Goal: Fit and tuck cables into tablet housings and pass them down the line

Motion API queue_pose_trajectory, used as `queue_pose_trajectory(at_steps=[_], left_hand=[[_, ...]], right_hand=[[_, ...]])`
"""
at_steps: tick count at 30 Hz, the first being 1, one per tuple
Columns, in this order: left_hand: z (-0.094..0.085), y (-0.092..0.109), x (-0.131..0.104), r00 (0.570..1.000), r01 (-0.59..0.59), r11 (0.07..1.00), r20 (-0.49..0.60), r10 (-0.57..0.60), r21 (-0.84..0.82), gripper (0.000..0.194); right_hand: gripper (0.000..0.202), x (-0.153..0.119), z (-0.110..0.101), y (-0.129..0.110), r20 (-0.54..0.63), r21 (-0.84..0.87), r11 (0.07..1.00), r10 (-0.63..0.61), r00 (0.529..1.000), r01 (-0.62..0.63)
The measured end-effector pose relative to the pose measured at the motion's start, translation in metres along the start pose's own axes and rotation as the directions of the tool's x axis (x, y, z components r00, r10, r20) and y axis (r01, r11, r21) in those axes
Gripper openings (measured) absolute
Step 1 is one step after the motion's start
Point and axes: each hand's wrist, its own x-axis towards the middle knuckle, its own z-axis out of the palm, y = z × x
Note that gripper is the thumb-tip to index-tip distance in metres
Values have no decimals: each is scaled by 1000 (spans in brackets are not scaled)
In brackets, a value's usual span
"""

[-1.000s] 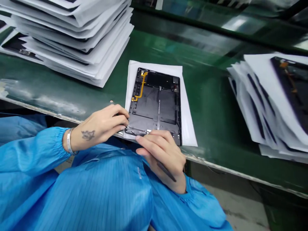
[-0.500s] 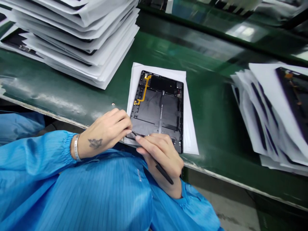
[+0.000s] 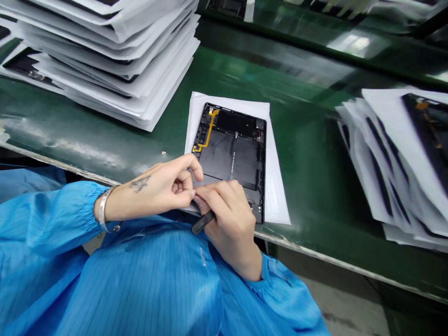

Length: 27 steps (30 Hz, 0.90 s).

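A black tablet shell lies with its inside facing up, showing a dark battery area and a yellow flex cable. White paper is under it. My left hand is at the shell's lower left corner, its index finger bent and apart from the thumb, the other fingers curled. Its thumb tip meets the fingertips of my right hand. That hand is closed round a slim black stick-like tool, whose rounded end points towards my body. Both hands cover the shell's lower left edge.
A tall stack of paper-wrapped panels stands at the left on the green bench. Another leaning stack is at the right, with a dark shell on top. A small bit lies left of the paper.
My left index finger has lifted away from the thumb, where the two were pinched together. In my right hand the black tool has turned, its rounded end swinging left towards my body.
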Motion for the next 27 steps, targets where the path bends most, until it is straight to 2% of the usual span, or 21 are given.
queue_pose_trajectory(at_steps=[2, 3, 5, 7, 10, 15, 19, 23, 27], left_hand=[[1, -3, -3, 997, -1, 1000, -82, 2, 11, 23], [2, -5, -5, 988, -32, 997, -149, 42, 68, 19], [5, -8, -10, 943, -133, 960, -267, 200, 247, 10], [9, -11, -13, 891, -217, 895, -296, 344, 389, 4], [13, -13, -15, 865, -270, 865, -288, 410, 422, 6], [12, -13, -11, 892, -260, 882, -252, 375, 393, 5], [9, -12, -10, 905, -227, 870, -236, 355, 439, 8], [7, -18, -14, 891, -249, 742, -154, 428, 622, 10], [6, -21, -18, 903, -261, 591, -24, 430, 763, 11]], right_hand=[[14, 3, 4, -1, -7, 37, 999, 10, 1000, -10], [15, 3, 5, 0, -7, 63, 998, 24, 1000, -23], [15, 4, 6, 0, -3, 122, 991, 60, 998, -59], [16, 4, 6, 2, 3, 168, 982, 93, 996, -92], [17, 4, 5, 2, 19, 189, 976, 110, 994, -111], [19, 5, 4, 1, 39, 186, 979, 81, 996, -87], [12, 2, 3, 0, -42, 95, 994, 63, 997, -59], [23, -7, 3, 4, -12, 57, 998, -9, 1000, 9], [29, -11, 2, 6, 51, 26, 993, -116, 992, 115]])
